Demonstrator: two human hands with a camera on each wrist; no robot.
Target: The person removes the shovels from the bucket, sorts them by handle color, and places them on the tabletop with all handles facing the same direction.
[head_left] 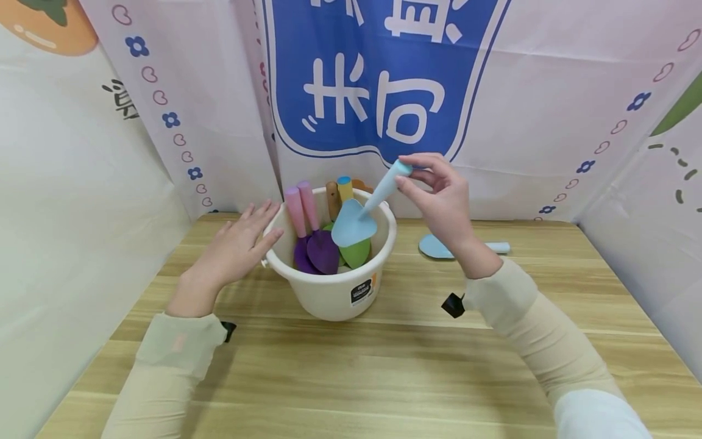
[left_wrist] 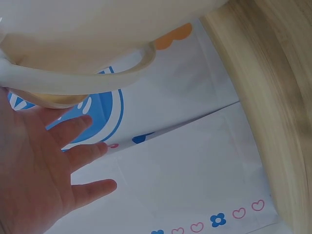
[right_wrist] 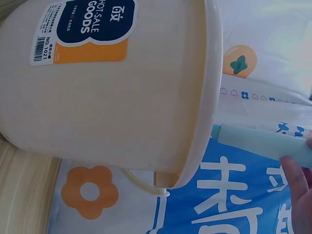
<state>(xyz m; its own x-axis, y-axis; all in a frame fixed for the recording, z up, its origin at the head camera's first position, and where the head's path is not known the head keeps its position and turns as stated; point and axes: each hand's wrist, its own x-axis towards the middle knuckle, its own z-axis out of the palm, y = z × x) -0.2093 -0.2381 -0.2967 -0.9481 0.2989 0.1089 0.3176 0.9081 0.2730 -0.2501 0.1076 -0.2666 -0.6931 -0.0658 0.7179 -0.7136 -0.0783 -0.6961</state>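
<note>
Downward head view, close wrist views, shared bucket (head_left: pixel 323 297)

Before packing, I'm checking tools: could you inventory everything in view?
Table: one, light brown, foreground
Bucket: one, white, on table
Label: one, black, on bucket
Purple trowels: two, pink-handled, in bucket
Green blades: count unclear, green, in bucket
Other handles: two, brown and yellow, in bucket
Held trowel: one, light blue, bucket's mouth
Loose trowel: one, light blue, on table
Backdrop: count unclear, mostly white, behind
Sleeves: two, cream, arms
Hands: two, bare, left hand at bucket's rim, right hand pinching held trowel
</note>
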